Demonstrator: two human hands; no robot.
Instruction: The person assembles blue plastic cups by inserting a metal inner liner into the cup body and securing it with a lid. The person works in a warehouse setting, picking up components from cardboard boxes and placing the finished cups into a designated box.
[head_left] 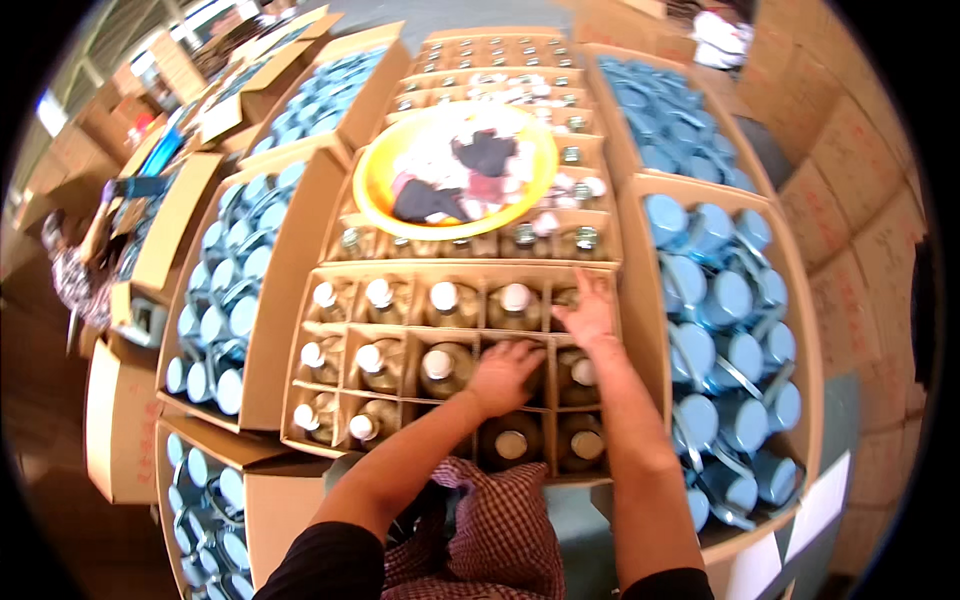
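Observation:
A divided cardboard carton stands right in front of me. Its compartments hold clear glass bottles with white caps, one to a cell. My left hand lies palm down over a middle-row cell, its fingers loosely apart and partly down past the cardboard dividers; what they touch there is hidden. At the carton's right side, my right hand is spread over the back corner cell, with fingers stretched along the divider and thumb out to the left. Just below my right wrist shows another capped bottle.
Behind is a yellow basin of white and dark cloths, resting on more bottle cartons. Open cartons of blue handled containers flank both sides. Another person is at the far left. Stacked brown cartons line the right.

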